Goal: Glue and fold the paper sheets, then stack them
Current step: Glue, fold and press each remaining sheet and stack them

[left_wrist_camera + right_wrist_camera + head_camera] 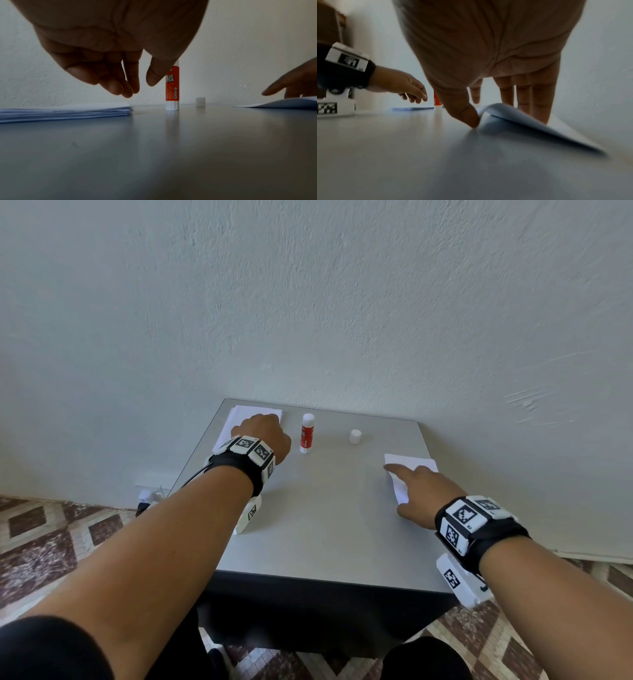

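- Soft, even daylight filled the head view, leaving the wall (308, 302) pale and the table (325, 525) evenly grey, with no hard shadows.
- Wide-angle distortion bowed the floor (51, 535) and stretched both forearms toward the lower corners.
- The left wrist view was dim and backlit: the left hand (106, 54) hung in near silhouette, its fingers motion-blurred, while the glue stick (172, 86) cast a faint reflection on the tabletop sheen.
- The right wrist view was likewise murky; the right hand (488, 54) loomed dark and soft, throwing a shadow beneath the blurred paper (530, 125).
- Both wrist pictures vignetted toward the lower edges.
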